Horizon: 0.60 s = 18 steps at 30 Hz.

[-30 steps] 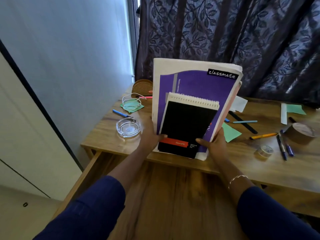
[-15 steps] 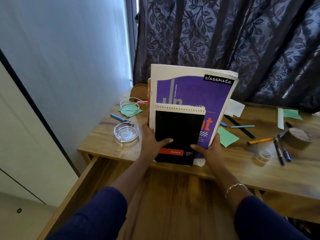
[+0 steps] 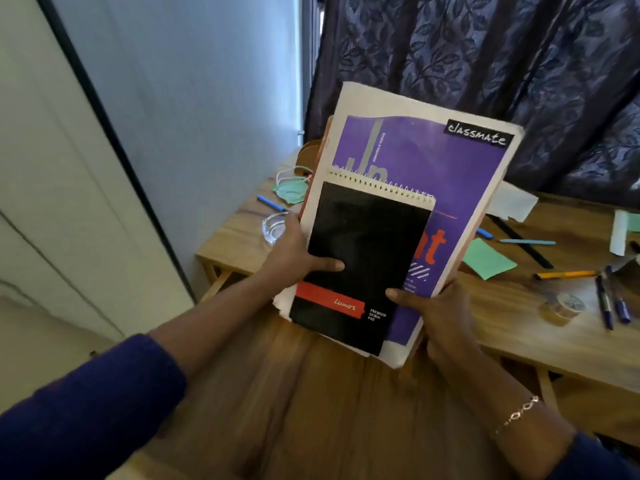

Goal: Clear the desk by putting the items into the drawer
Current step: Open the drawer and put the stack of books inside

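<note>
I hold a stack of notebooks tilted up above the open wooden drawer point(image 3: 311, 410). A black spiral pad point(image 3: 360, 258) lies on top of a large purple notebook point(image 3: 450, 174), with an orange-edged book partly hidden behind. My left hand point(image 3: 294, 254) grips the stack's left edge, thumb across the black pad. My right hand point(image 3: 436, 317) grips the lower right corner. The desk point(image 3: 502, 327) behind holds pens, green notes and tape rolls.
A glass ashtray point(image 3: 273, 226), a blue pen point(image 3: 272, 203) and a green mask point(image 3: 291, 188) lie at the desk's left. A clear tape roll point(image 3: 564, 304), markers point(image 3: 609, 303) and an orange pen point(image 3: 568, 274) lie at right. A dark curtain point(image 3: 485, 57) hangs behind; a wall stands at left.
The stack has come toward me off the desk edge, over the drawer, and tilted to the right. Both hands kept their grip on it.
</note>
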Motion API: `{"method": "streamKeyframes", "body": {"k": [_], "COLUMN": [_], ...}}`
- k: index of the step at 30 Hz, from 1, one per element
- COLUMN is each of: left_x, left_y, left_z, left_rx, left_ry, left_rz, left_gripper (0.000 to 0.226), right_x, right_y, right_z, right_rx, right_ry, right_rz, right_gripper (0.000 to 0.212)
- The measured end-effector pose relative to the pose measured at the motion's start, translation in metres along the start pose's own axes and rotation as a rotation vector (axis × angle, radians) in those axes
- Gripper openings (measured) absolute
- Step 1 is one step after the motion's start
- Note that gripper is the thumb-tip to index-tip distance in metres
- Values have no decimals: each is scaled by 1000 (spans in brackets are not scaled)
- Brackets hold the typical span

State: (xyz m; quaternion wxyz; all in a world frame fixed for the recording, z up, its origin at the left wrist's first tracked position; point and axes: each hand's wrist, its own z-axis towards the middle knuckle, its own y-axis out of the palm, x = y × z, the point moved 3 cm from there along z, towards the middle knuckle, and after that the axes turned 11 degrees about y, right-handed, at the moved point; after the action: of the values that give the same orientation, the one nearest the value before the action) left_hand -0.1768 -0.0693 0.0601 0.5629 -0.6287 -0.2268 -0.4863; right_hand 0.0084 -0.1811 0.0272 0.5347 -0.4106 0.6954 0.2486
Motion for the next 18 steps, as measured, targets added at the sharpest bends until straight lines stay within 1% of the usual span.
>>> {"method": "streamKeyframes", "body": {"k": [2, 4, 6, 7, 9, 12, 13, 15, 17, 18], "left_x": [-5, -11, -19, -25, -34, -50, -55, -64, -70, -73], "left_y": [-13, -25, -35, -39, -45, -55, -59, -65, -70, -72], "left_z": [-16, -33, -53, -64, -82, -105, -112, -123, -131, -134], "left_rx": [-69, -127, -180, -215, -296, -389, -405, -421, -430, -430], "left_ry": [-91, -199, -335, -391, -435, -501, -536, -591, -611, -623], "left_rz": [44, 53, 44, 36, 34, 103, 114, 123, 150, 155], "left_gripper": [104, 98, 81, 68, 43, 26, 24, 29, 31, 36], "right_x": [11, 22, 33, 38, 46, 56, 59, 65, 66, 68], "right_y": [10, 18, 26, 29, 32, 37, 37, 41, 47, 49], "right_z": [-22, -41, -59, -69, -89, -113, -119, -128, -135, -136], "right_rx": [-51, -105, -148, -169, -238, -361, -387, -421, -440, -453], "right_ry": [95, 215, 346, 402, 496, 595, 612, 647, 665, 668], "right_rz": [79, 130, 118, 108, 137, 199, 184, 170, 181, 180], "right_gripper": [60, 63, 68, 68, 57, 48, 46, 41, 32, 29]}}
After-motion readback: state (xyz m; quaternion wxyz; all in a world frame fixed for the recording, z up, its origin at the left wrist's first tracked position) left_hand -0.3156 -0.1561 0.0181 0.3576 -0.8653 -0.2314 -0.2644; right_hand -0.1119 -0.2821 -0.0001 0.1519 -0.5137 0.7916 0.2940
